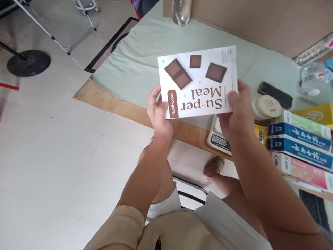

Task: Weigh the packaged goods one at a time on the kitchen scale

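I hold a flat white packet (pixel 197 81) printed with brown chocolate squares and the words "Su-per Meal", upside down to me, above the edge of a pale green cloth (pixel 135 59). My left hand (pixel 158 113) grips its lower left corner. Its right edge is pinched by my right hand (pixel 238 111), thumb on the front. Just under my right hand a white kitchen scale (pixel 217 139) stands on the brown board (pixel 109 102).
Several stacked toothpaste boxes (pixel 299 146) lie at the right, beside a round white lid (pixel 267 107) and a black slab (pixel 275 93). A clear bottle (pixel 181 10) and a cardboard sheet (pixel 260 21) stand at the back. Stand legs and a black base (pixel 28 62) are on the tiled floor at left.
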The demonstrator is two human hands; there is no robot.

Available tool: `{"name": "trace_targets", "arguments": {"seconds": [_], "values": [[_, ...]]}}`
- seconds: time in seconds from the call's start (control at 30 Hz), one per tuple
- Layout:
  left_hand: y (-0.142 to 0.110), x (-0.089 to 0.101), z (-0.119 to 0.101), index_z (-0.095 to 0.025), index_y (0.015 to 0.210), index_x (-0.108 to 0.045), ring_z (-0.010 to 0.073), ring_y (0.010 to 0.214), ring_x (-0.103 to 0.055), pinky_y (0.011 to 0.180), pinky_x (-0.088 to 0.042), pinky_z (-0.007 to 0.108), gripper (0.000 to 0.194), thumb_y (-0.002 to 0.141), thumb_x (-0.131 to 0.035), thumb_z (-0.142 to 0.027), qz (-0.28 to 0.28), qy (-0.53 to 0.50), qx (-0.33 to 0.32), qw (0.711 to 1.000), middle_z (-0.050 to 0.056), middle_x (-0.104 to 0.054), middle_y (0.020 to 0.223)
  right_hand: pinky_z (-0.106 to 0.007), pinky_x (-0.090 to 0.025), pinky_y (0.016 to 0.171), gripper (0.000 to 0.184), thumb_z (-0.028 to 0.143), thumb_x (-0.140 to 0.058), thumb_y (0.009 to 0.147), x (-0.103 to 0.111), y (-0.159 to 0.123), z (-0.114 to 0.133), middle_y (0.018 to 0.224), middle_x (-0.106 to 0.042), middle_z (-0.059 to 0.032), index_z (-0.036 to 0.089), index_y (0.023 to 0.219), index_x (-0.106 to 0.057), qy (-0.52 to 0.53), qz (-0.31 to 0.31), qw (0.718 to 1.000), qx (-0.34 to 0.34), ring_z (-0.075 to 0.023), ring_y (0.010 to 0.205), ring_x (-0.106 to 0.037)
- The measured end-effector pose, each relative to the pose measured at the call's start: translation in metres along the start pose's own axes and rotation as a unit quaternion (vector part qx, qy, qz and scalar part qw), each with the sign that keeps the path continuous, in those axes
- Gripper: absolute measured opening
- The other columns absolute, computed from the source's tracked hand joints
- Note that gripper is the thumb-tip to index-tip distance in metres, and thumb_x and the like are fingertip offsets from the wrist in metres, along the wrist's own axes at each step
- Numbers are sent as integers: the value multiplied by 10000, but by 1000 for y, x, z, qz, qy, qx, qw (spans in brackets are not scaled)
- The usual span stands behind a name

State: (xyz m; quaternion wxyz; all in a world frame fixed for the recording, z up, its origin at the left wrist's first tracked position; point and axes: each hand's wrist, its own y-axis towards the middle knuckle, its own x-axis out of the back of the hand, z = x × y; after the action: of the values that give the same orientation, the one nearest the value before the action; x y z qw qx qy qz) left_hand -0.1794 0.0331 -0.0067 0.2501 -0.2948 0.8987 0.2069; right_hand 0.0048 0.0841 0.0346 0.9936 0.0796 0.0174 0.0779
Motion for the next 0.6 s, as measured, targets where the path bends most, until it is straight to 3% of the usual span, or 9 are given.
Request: {"name": "trace_targets", "arguments": {"seconds": [0.13,0.23,0.37,0.43,0.53,0.6], "values": [[20,38,-28,-264,1216,-625,287,1216,-688,1013,-594,443,387,907,-550,-486,-147,43,21,988,64,-702,1211,-423,-656,854,452,552,-765,833,-78,41,0,1220,-723,-39,293,1170,-611,34,83,992,-89,-265,1211,-692],[32,67,-47,-280,1273,-621,277,1389,-592,1187,-508,463,376,944,-490,-404,-219,104,32,970,50,-651,1372,-413,-646,786,465,586,-802,777,-132,64,-14,1072,-754,-49,257,1066,-645,30,125,983,-131,-280,1121,-713],[42,102,-59,-296,1270,-634,279,1650,-280,1394,-200,510,359,923,-540,-307,-250,197,38,947,43,-506,1577,-361,-592,686,427,543,-836,731,-192,98,-46,900,-745,-39,239,967,-652,9,155,971,-182,-261,964,-724],[45,116,-58,-302,1339,-580,287,1701,-132,1404,-136,543,423,916,-574,-296,-278,218,54,934,57,-350,1693,-329,-551,649,393,535,-824,745,-216,114,-61,845,-727,-25,237,923,-639,-4,165,970,-177,-229,886,-715],[48,135,-48,-331,1426,-442,318,1712,-52,1373,-230,594,510,951,-619,-377,-302,236,72,921,74,-165,1767,-294,-514,659,365,511,-818,783,-246,134,-78,771,-689,14,237,865,-591,-45,193,969,-147,-167,790,-677],[49,147,-39,-351,1433,-385,321,1710,-48,1334,-323,600,466,1010,-563,-434,-240,251,54,936,87,-202,1744,-284,-512,697,356,456,-830,803,-266,143,-84,724,-660,41,237,843,-553,-69,216,964,-141,-139,757,-656]]}}
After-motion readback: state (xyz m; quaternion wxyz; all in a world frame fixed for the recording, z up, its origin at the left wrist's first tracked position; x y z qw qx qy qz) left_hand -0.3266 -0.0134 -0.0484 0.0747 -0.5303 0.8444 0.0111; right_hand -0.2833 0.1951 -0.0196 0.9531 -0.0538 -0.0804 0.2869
